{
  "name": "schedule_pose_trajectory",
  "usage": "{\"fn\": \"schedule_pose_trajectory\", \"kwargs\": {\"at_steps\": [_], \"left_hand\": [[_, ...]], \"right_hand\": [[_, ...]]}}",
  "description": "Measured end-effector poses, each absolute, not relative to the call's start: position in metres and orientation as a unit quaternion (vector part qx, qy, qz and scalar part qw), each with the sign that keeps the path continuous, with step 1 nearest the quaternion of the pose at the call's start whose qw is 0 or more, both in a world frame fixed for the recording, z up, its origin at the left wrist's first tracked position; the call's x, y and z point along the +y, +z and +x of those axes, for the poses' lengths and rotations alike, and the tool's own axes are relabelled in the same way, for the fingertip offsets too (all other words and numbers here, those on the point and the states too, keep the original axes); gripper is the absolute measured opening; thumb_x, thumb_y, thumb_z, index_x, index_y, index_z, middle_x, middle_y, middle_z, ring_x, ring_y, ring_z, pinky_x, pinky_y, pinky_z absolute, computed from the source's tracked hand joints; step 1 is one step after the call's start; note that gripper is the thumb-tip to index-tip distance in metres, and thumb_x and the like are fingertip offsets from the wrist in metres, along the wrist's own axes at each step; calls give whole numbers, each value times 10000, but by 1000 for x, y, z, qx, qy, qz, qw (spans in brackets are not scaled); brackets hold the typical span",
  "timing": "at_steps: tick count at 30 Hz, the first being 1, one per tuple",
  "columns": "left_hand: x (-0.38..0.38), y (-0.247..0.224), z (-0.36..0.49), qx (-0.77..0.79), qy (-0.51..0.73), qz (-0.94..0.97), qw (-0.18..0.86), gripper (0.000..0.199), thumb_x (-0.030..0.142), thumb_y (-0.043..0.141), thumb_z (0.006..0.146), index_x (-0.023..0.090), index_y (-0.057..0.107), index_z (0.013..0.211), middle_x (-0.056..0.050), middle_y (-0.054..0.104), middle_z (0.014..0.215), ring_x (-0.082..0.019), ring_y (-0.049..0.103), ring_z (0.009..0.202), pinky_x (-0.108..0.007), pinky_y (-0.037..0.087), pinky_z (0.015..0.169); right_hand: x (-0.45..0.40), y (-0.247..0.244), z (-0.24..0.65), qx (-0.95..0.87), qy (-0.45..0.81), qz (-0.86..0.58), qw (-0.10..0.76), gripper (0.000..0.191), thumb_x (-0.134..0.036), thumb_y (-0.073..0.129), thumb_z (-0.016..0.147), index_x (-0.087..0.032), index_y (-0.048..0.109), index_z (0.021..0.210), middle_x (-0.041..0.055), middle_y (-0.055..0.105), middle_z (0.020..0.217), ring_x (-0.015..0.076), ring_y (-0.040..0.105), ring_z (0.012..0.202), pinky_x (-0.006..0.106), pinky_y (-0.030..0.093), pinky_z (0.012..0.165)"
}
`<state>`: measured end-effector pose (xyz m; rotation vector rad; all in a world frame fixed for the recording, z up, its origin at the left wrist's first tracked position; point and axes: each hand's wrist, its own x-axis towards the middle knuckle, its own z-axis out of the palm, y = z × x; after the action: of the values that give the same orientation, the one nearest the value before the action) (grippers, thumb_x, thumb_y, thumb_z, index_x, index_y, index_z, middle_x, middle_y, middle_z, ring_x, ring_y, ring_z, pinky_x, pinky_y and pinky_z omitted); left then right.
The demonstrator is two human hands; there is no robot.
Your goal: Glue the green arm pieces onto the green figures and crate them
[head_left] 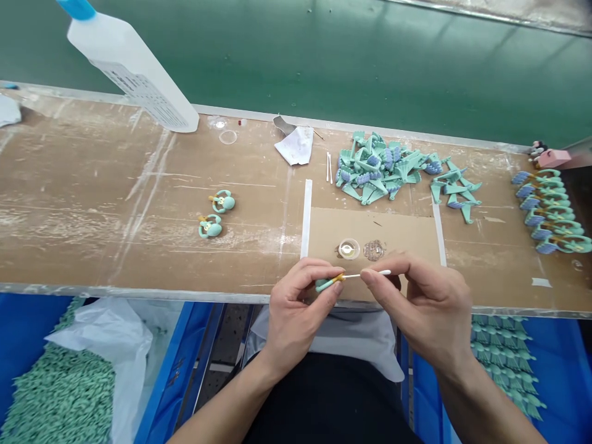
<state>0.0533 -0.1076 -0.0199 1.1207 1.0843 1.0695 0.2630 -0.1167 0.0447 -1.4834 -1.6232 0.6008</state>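
Head: swab (353, 275); unreadable bottle label (141, 92)

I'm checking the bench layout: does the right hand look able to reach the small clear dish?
Probably yes: the dish sits near the right hand, nothing standing between, though that hand holds a cotton swab.

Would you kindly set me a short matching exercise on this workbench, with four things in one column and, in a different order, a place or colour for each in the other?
Column one
1. Held swab
2. Tall bottle
3. Small clear dish
4. Teal-and-yellow piece

Column two
A. On the brown sheet between two white strips
B. In the fingers of the left hand
C. White, with a blue top
D. In the fingers of the right hand

Right pairs: 1-D, 2-C, 3-A, 4-B
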Motion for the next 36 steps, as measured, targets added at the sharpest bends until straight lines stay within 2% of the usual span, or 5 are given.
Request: {"fn": "schedule_pose_trajectory", "kwargs": {"at_steps": [3, 8, 16, 22, 36], "left_hand": [[-108, -19, 54, 476, 458, 498, 562, 96, 291, 934, 1084, 295, 990, 1162, -92, 858, 1161, -249, 789, 1062, -346, 590, 905], [-109, -18, 55, 478, 443, 478, 589, 84, 340, 940, 1077, 267, 979, 1092, -103, 877, 1128, -263, 794, 1027, -350, 599, 849], [-112, -11, 59, 462, 438, 416, 649, 184, 403, 935, 1086, 221, 941, 1116, -99, 884, 1134, -247, 818, 989, -358, 676, 891], [-111, -8, 60, 452, 442, 404, 662, 140, 358, 931, 1090, 219, 927, 1098, -70, 880, 1093, -206, 822, 920, -327, 686, 875], [-112, -5, 61, 442, 440, 415, 662, 113, 324, 902, 1108, 214, 920, 1096, -75, 882, 1098, -215, 828, 948, -336, 692, 896]], "right_hand": [[-112, 51, 267, -659, 239, -598, 388, 216, -203, 850, 1106, -249, 801, 901, -46, 716, 715, 126, 559, 569, 281, 448, 571], [-106, 61, 274, -698, 267, -570, 341, 184, -163, 777, 1134, -269, 850, 1004, -32, 797, 787, 157, 695, 642, 288, 529, 645], [-123, 53, 271, -619, 231, -619, 425, 115, -234, 804, 1153, -279, 833, 1052, -2, 840, 865, 179, 701, 652, 335, 549, 648], [-125, 49, 267, -621, 239, -617, 419, 132, -225, 801, 1155, -273, 837, 1038, -10, 832, 850, 173, 715, 672, 324, 539, 644], [-123, 50, 264, -638, 228, -611, 410, 151, -218, 787, 1148, -277, 815, 1011, -19, 817, 815, 166, 644, 604, 329, 584, 654]]}}
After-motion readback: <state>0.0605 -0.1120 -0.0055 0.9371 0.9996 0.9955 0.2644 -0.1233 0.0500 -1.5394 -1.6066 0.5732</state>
